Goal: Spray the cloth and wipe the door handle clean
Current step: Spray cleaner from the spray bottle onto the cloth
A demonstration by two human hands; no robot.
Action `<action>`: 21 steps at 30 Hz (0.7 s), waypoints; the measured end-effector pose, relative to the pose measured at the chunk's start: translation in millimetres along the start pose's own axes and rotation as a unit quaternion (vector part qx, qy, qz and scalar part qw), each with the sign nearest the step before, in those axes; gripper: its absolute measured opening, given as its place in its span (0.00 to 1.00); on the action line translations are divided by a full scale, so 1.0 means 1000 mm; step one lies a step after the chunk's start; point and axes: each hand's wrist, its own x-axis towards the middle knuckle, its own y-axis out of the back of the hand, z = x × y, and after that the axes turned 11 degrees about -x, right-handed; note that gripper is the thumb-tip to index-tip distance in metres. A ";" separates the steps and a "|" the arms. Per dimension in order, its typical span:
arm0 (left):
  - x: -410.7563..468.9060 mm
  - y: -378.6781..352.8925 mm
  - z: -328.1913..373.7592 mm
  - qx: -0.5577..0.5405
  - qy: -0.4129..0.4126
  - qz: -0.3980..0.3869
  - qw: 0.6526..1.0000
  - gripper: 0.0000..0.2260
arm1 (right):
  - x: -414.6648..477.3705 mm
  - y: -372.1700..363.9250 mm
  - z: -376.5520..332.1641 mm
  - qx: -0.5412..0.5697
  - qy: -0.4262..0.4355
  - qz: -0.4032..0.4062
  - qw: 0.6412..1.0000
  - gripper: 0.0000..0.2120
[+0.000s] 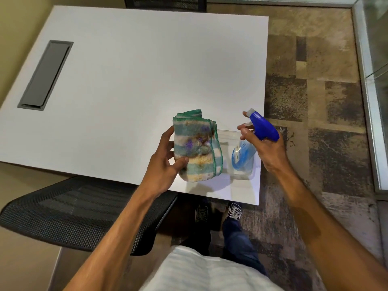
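A folded striped cloth (196, 147) with a green hem and dark stains is held upright over the near right corner of the white table (136, 80). My left hand (165, 162) grips it from the left, thumb on its front. My right hand (265, 150) holds a spray bottle (259, 131) with a blue trigger head and clear body of blue liquid. The grey nozzle points left and away, just right of the cloth. No door handle is in view.
A clear plastic container (233, 152) sits on the table beneath the bottle. A grey cable hatch (45, 74) lies in the table's left part. A black mesh chair (79, 211) stands at the near left. Patterned carpet (315, 101) and a glass partition (375, 80) are to the right.
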 end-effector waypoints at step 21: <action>0.019 -0.002 0.034 -0.025 -0.037 -0.004 0.999 0.37 | -0.075 -0.006 -0.062 -0.029 0.056 -0.057 0.996 0.06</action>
